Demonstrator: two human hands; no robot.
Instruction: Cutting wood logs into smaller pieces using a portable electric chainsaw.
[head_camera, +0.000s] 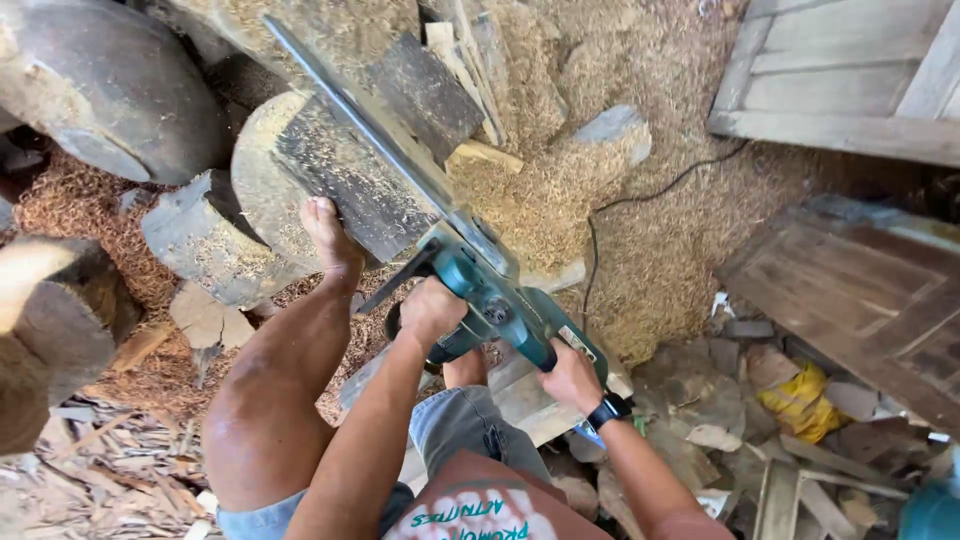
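Left hand (430, 310): fingers wrapped tight around the black front handle of the saw (500, 300). Right hand (570, 375): fingers clamped on the rear grip of the same saw; a black watch (610, 410) sits on that wrist.

The saw is a teal electric chainsaw, held at the centre of the view between the two hands. Its bar (370, 130) runs up and to the left from the body and lies across the cut face of a log (320, 175). The face is dark, dusted with sawdust, and the bar's far end reaches past its upper edge. A black cord (640, 200) leads from behind the saw across the sawdust heap (600, 220) toward the upper right.

The person's bare left foot (330, 235) presses against the lower edge of the log, with the knee bent below it. A smaller log (205, 240) lies just beside the first on its left; a large round one (110, 90) sits at upper left.

Wooden panels (850, 80) stand at upper right. Wood scraps and a yellow bag (800, 400) lie on the ground at lower right
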